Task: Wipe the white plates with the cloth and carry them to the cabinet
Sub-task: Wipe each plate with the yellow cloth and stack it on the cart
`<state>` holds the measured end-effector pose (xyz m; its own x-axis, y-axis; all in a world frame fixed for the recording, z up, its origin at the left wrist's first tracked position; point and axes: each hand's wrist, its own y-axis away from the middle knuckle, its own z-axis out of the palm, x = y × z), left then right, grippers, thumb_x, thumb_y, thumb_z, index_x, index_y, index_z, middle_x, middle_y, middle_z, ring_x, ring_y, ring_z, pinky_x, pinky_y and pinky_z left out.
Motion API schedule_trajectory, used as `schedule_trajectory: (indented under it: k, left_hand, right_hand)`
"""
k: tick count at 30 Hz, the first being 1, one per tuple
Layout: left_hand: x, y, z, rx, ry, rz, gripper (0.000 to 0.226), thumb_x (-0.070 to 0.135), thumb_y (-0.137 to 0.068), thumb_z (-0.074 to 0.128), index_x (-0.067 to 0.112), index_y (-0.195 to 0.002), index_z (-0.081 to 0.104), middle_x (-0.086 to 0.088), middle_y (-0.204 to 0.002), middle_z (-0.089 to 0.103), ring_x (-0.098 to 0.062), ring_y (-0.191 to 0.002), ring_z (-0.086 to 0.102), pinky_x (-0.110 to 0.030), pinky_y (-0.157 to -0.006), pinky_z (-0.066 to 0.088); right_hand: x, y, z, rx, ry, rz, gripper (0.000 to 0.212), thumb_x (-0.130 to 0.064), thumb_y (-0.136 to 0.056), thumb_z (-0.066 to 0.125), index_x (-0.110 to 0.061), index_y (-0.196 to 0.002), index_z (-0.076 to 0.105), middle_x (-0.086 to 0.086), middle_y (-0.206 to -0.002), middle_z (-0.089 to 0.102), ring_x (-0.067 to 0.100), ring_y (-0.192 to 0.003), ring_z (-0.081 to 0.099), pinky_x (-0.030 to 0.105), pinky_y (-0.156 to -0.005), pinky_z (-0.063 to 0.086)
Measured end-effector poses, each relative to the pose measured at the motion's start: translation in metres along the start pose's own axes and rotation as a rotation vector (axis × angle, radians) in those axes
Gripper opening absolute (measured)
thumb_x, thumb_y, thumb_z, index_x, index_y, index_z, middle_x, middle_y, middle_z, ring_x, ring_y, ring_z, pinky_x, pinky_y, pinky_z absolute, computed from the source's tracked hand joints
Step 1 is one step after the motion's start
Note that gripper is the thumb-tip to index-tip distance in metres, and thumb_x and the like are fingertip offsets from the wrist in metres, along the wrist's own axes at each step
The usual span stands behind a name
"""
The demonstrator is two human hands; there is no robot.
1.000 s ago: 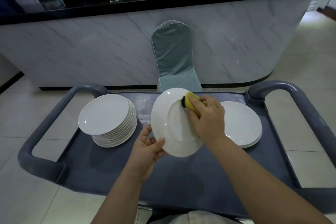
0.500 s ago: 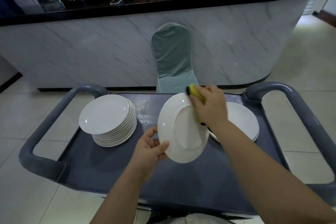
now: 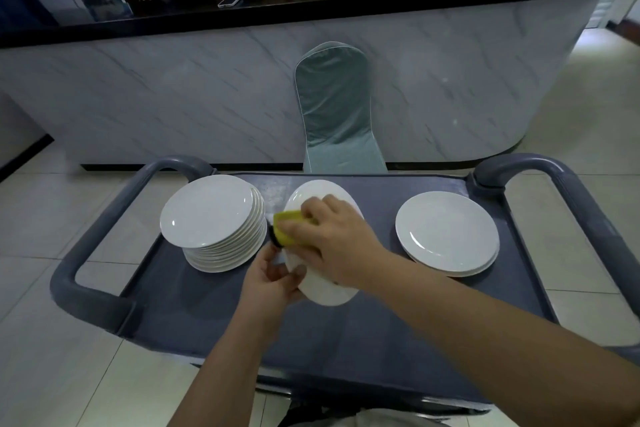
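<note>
Held plate: one white plate [image 3: 327, 291], tilted, raised over the middle of a grey cart [image 3: 346, 340], between two stacks; its centre is covered by the right hand, so only the upper rim and lower edge show. Left hand [image 3: 273, 276]: grips the plate's lower left rim, thumb on the face, fingers behind the plate and hidden. Right hand [image 3: 332, 239]: fingers curled over a yellow cloth [image 3: 289, 220], pressing it on the upper left of the plate's face; a dark patch shows at the cloth's lower edge, and most of the cloth lies out of sight under the fingers. Tall stack of white plates [image 3: 207, 211]: on the cart's left, just beside the held plate; count hard to make out. Short stack of white plates [image 3: 446, 229]: on the cart's right, apart from the hands; only a few rims visible. Cart handles: left loop [image 3: 86, 253] and right loop [image 3: 588, 211], the right one cut off by the frame edge. Beyond: a covered chair [image 3: 334, 107] against a marble-patterned counter [image 3: 173, 97], its seat hidden by the cart; a phone [image 3: 229, 0] on the dark top; shelf contents behind it too blurred to tell.
</note>
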<state>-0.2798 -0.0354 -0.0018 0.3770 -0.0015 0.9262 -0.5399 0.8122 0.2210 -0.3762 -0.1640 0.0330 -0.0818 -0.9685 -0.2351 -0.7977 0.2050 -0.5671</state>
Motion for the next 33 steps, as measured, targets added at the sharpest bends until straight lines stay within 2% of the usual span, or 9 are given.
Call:
schedule_trajectory:
  k: [3, 8, 11, 13, 16, 20, 24, 29, 33]
  left_hand:
    - [0.001, 0.004, -0.004, 0.002, 0.008, 0.018, 0.040, 0.000, -0.079, 0.065, 0.016, -0.115, 0.058, -0.010, -0.100, 0.074, -0.028, -0.095, 0.070, -0.037, -0.068, 0.059]
    - [0.001, 0.009, -0.007, -0.021, 0.255, -0.032, 0.041, -0.001, -0.076, 0.060, 0.013, -0.115, 0.055, -0.013, -0.105, 0.073, -0.026, -0.094, 0.071, -0.037, -0.067, 0.060]
    - [-0.002, 0.006, -0.010, 0.056, 0.448, -0.058, 0.042, -0.003, -0.079, 0.055, 0.017, -0.117, 0.056, -0.006, -0.106, 0.073, -0.022, -0.093, 0.072, -0.034, -0.064, 0.060]
    - [-0.004, -0.002, -0.006, 0.112, 0.565, -0.083, 0.036, -0.004, -0.089, 0.047, 0.018, -0.115, 0.055, -0.005, -0.101, 0.075, -0.020, -0.088, 0.073, -0.034, -0.062, 0.060]
    - [-0.004, -0.019, 0.004, 0.167, 0.616, -0.100, 0.032, -0.003, -0.099, 0.037, 0.018, -0.116, 0.054, -0.007, -0.096, 0.075, -0.021, -0.080, 0.074, -0.038, -0.063, 0.061]
    - [-0.004, -0.028, 0.004, 0.196, 0.637, -0.098, 0.029, 0.000, -0.100, 0.039, 0.015, -0.121, 0.052, -0.012, -0.103, 0.071, -0.023, -0.081, 0.073, -0.042, -0.068, 0.061]
    - [-0.004, -0.026, -0.002, 0.204, 0.701, -0.097, 0.029, 0.000, -0.099, 0.039, 0.021, -0.106, 0.058, -0.004, -0.095, 0.076, -0.022, -0.083, 0.074, -0.044, -0.065, 0.061]
    - [-0.005, -0.024, 0.012, 0.174, 0.608, -0.108, 0.024, 0.000, -0.099, 0.040, 0.017, -0.105, 0.056, -0.004, -0.088, 0.075, -0.015, -0.074, 0.073, -0.030, -0.057, 0.059]
    - [0.001, -0.022, 0.007, 0.163, 0.665, -0.058, 0.029, -0.002, -0.098, 0.040, 0.018, -0.112, 0.056, -0.008, -0.104, 0.073, -0.024, -0.090, 0.072, -0.039, -0.064, 0.060]
  right_hand:
    - [0.013, -0.012, 0.000, -0.021, -0.012, 0.005, 0.030, -0.032, -0.091, 0.058, -0.018, -0.115, 0.070, 0.015, -0.094, 0.057, 0.034, -0.080, 0.052, 0.040, -0.070, 0.042]
    - [0.083, -0.032, -0.002, -0.082, -0.084, 0.615, 0.035, -0.046, -0.092, 0.058, -0.031, -0.123, 0.063, 0.003, -0.109, 0.053, 0.021, -0.100, 0.049, 0.034, -0.081, 0.041]
    - [0.103, 0.010, -0.005, -0.039, -0.244, 0.838, 0.025, -0.041, -0.089, 0.063, -0.028, -0.109, 0.070, -0.003, -0.103, 0.066, 0.019, -0.094, 0.059, 0.030, -0.075, 0.042]
    - [0.081, 0.037, 0.004, 0.067, -0.239, 0.913, 0.026, -0.041, -0.089, 0.063, -0.028, -0.110, 0.069, -0.003, -0.097, 0.062, 0.022, -0.095, 0.060, 0.031, -0.075, 0.042]
    - [0.016, 0.050, 0.034, 0.187, -0.078, 0.671, 0.030, -0.040, -0.086, 0.059, -0.029, -0.113, 0.067, 0.003, -0.091, 0.051, 0.029, -0.083, 0.053, 0.038, -0.069, 0.046]
    - [-0.007, 0.057, 0.040, 0.186, 0.040, 0.336, 0.029, -0.030, -0.087, 0.063, -0.021, -0.113, 0.072, 0.009, -0.090, 0.058, 0.029, -0.072, 0.053, 0.036, -0.062, 0.045]
    - [0.022, 0.078, 0.027, 0.329, 0.048, 0.571, 0.041, -0.016, -0.078, 0.077, -0.019, -0.118, 0.070, 0.011, -0.090, 0.058, 0.030, -0.074, 0.053, 0.043, -0.066, 0.049]
    - [-0.020, 0.072, 0.053, 0.195, 0.051, 0.259, 0.039, -0.025, -0.082, 0.070, -0.026, -0.121, 0.067, 0.008, -0.102, 0.059, 0.027, -0.084, 0.053, 0.038, -0.070, 0.044]
    - [0.010, 0.081, 0.033, 0.331, 0.021, 0.462, 0.037, -0.016, -0.084, 0.069, -0.021, -0.121, 0.069, 0.011, -0.097, 0.059, 0.029, -0.082, 0.055, 0.043, -0.071, 0.049]
